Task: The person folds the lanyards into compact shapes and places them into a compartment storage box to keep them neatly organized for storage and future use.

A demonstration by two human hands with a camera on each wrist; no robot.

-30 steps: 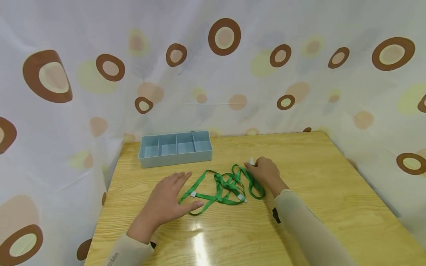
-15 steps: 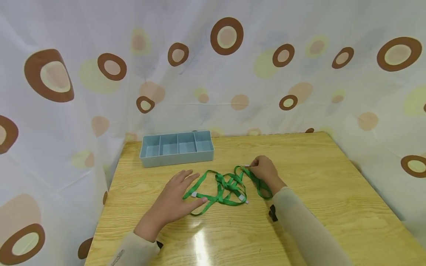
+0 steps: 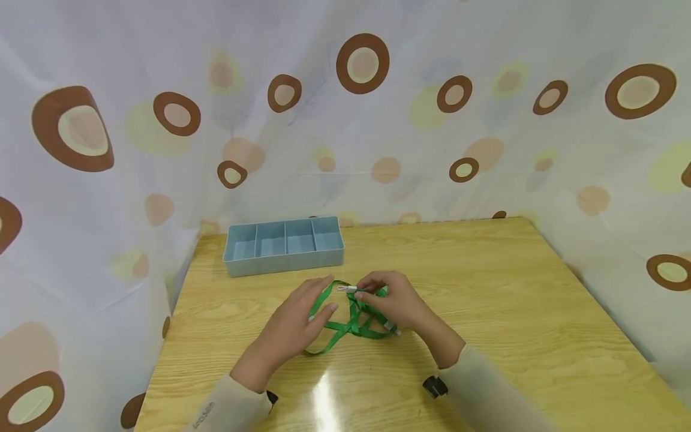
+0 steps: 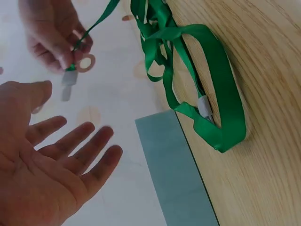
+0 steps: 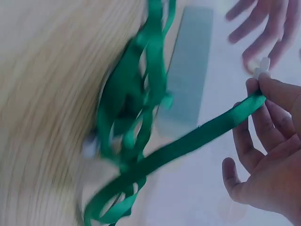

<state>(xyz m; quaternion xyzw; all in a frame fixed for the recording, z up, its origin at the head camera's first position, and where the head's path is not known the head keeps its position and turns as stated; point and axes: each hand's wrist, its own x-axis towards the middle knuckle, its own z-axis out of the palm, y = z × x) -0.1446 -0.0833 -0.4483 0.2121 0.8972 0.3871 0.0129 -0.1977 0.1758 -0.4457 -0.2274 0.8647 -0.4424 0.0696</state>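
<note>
Nearest: beige long sleeves [image 3: 229, 405], small black strap piece [image 3: 435, 386] at the right cuff. Left hand [image 3: 288, 321] spread loosely, thumb apart from fingers, holding nothing, beside the ribbons. Right hand [image 3: 402, 303] pinches a small white plastic clip [image 3: 348, 288] between thumb and forefinger, at the end of a flat green fabric lanyard [image 5: 202, 134]. Clip is off the wooden table, pointing at the left hand, not touching it.

Step in hand, as I judge it: raising one lanyard by its clip end. Next move would call for left fingers to close on clip or ribbon, then draw the length free.

In the way: held ribbon runs down across a tangle of green ribbon loops [image 3: 353, 312] on the light wood-grain table [image 3: 540, 300]; could snag. Can't tell how many lanyards.

Farther: pale blue rectangular four-compartment tray [image 3: 286, 262], beyond the hands, not blocking. Behind it, white cloth with brown ring prints [image 3: 399, 132].
</note>
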